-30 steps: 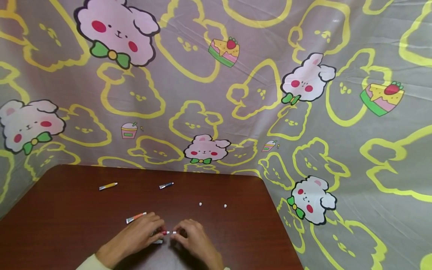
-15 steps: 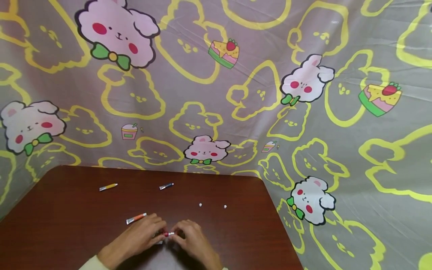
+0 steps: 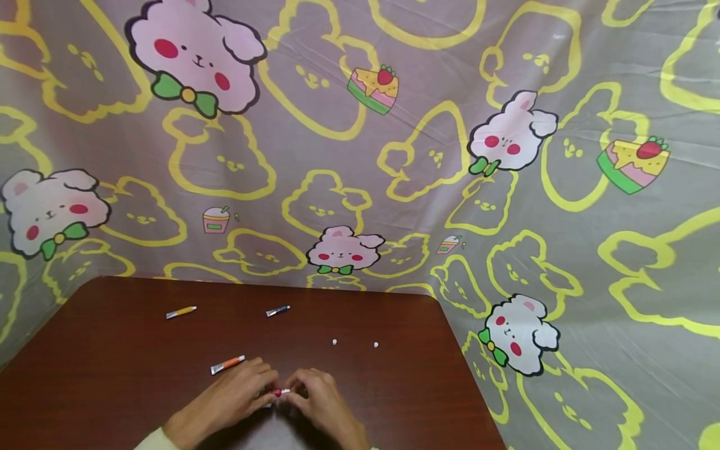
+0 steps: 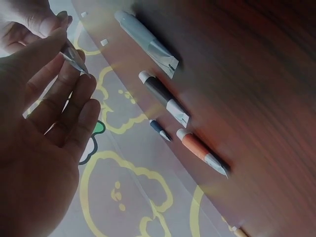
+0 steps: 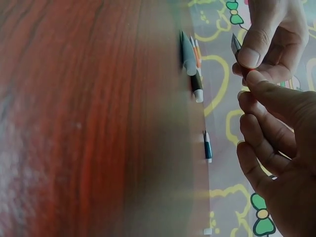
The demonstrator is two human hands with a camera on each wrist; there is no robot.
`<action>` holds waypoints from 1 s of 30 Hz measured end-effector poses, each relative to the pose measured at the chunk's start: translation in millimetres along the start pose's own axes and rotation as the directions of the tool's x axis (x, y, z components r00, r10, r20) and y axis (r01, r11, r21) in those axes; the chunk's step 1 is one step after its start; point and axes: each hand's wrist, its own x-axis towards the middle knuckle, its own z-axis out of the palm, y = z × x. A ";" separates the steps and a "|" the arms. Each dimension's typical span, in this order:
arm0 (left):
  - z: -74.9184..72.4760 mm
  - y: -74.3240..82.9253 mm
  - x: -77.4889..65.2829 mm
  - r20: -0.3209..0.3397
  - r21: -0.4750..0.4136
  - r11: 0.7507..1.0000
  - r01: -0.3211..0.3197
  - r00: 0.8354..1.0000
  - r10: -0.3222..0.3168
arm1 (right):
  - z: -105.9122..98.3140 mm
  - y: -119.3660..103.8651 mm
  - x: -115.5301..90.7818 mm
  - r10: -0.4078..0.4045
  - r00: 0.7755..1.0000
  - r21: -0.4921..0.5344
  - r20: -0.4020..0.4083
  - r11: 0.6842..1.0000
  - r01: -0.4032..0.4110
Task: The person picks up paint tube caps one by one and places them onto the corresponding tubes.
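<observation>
Between both hands (image 3: 281, 394), red tube (image 3: 277, 392)

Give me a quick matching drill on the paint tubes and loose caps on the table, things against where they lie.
Things:
1. yellow tube
2. orange tube
3. red tube
4. two white caps

Places:
A. between both hands' fingertips
B. far left of the table
C. just left of the left hand
D. loose, beyond the right hand

Pairs: 1-B, 2-C, 3-A, 4-D
</observation>
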 end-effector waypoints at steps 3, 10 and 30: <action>0.0 0.1 -0.2 -0.002 -0.009 1.000 0.006 1.000 -0.006 | 0.1 0.2 -0.3 0.010 1.000 0.027 -0.001 1.000 -0.010; -1.2 -0.4 0.0 0.019 -0.056 0.998 0.028 0.999 -0.027 | 0.7 1.5 -0.9 0.017 1.000 0.018 0.009 1.000 -0.017; -1.0 0.9 1.3 -0.019 -0.024 0.999 0.022 1.000 -0.022 | 3.9 4.3 -0.3 -0.049 0.996 0.061 -0.078 0.997 0.054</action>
